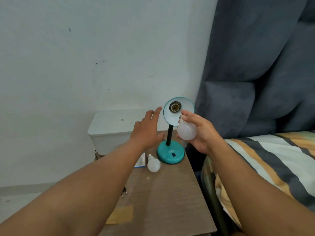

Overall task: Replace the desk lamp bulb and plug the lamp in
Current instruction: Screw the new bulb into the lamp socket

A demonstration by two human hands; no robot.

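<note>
- Our right hand [201, 132] grips a white bulb [187, 132], screw base tilted up toward the empty socket [174, 107], probably so it can go straight in.
- Our left hand [146, 132] is spread wide, holding nothing, just beside the teal lamp shade [180, 114]; we judge it's going to steady it.
- Second bulb [153, 164] lies on the tabletop [170, 193] by the lamp base [171, 153], likely set aside.
- Plug [124, 191] hangs loose off the tabletop's left edge, not plugged in yet.

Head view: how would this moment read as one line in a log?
right hand: holds bulb near shade | socket: empty | left hand: open, reaching toward shade | second bulb: lies on table | plug: unplugged
</note>
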